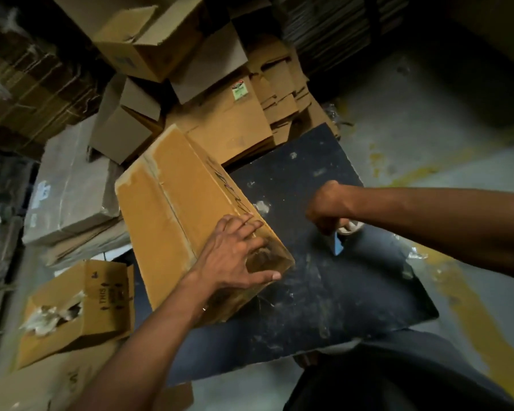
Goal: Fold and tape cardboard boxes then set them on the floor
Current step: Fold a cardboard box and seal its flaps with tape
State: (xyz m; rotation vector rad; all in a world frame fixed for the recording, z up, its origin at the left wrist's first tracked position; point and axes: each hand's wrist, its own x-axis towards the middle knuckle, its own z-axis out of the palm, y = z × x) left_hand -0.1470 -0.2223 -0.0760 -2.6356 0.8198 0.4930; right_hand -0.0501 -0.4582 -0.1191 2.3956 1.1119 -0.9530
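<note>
Two hands work over one dark, scuffed worktop [324, 277]. The left hand [235, 256] lies flat on the near end of a closed cardboard box [190, 215], its fingers [250, 226] straight and spread, the thumb stretched along the near corner; it presses rather than grips. That box lies on the worktop's left part, tilted, its long axis running from the near right corner under the fingers away to the far left, with a taped seam running down its length and handwriting along its right edge. To the right of those fingers, well apart, the right hand [328, 207] is curled into a fist around a roll of tape [349, 227], of which only a pale rim shows below the knuckles; a blue piece [338, 246] hangs under it, what it is I cannot tell.

Left of the left forearm, on the floor [428, 129], one open box [80, 310] printed "THIS" holds crumpled pale packing. Beyond the fingertips, past the far end of the taped box, lie one grey flattened carton [72, 185], a stack of flattened cardboard [244, 126] bearing a green label, and at least three assembled empty boxes [149, 46] heaped behind, their flaps open
</note>
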